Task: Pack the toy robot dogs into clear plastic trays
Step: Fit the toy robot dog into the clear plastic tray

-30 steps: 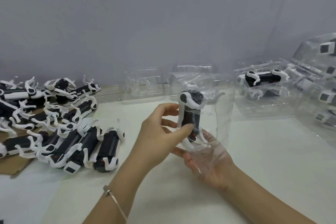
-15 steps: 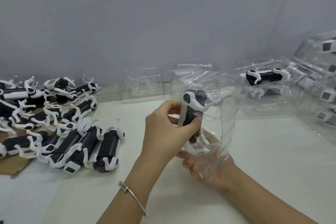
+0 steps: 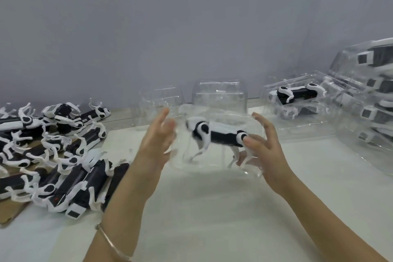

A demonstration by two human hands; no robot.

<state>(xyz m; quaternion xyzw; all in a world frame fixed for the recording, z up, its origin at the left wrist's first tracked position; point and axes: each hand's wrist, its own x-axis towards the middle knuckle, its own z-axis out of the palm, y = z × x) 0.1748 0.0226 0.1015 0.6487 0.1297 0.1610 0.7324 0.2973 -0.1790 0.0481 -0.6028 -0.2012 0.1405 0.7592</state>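
I judge the job to be partly done, with plenty left. To the right, a filled clear tray (image 3: pixel 295 97) shows a dog lying inside it, and beyond it, at the edge of the view, a stack of filled clear trays (image 3: pixel 370 100) leans on the white desk (image 3: pixel 212 208). On the left a heap of loose black-and-white toy dogs (image 3: pixel 53 155), legs tangled, lies partly on a brown sheet of cardboard (image 3: pixel 8 217); none of them is packed yet. A few empty clear trays (image 3: pixel 219 93) stand against the grey wall, ready for use.

The piece in hand is a black-and-white toy robot dog (image 3: pixel 219 137), level and side-on inside a clear moulded plastic tray (image 3: pixel 212 164) that I hold up above the desk, between both hands. From here it looks seated in its cavity, though the blur and glare stop me from telling whether the shell is fully closed.

My left hand (image 3: pixel 158 134) is flat, fingers straight and together, with its palm pressed against the tray's left end. My right hand (image 3: pixel 263 147) wraps around the right end: the thumb lies across the front, by the dog's rear hip, and the fingers curve behind and above. A thin metal bracelet (image 3: pixel 110 240) sits on the left wrist. Both forearms reach forward and angle inward.
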